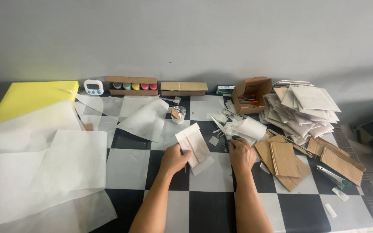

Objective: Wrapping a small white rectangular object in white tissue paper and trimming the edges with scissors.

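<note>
Grey wall fills the upper half of the frame, and below it we see a table [208, 203] covered in black and white checks. Along the wall, at upper centre, stand a small white timer [93, 87], a long brown box [131, 86] showing coloured round lids, a flat brown box [184, 89] and a small green packet [225, 89]. An open cardboard box [249, 95] sits right of them, beside a heap of white envelopes [302, 110]. Brown cardboard pieces [283, 162] lie at centre right, large white paper sheets [52, 168] at left, a yellow board [31, 97] at upper left.

Our left hand [174, 159] grips a paper-wrapped piece [194, 144] near the frame's centre, white with a brownish strip showing, tilted and held just above the table. Our right hand [241, 155] is curled closed on a dark tool [234, 139]; we cannot tell what kind.
</note>
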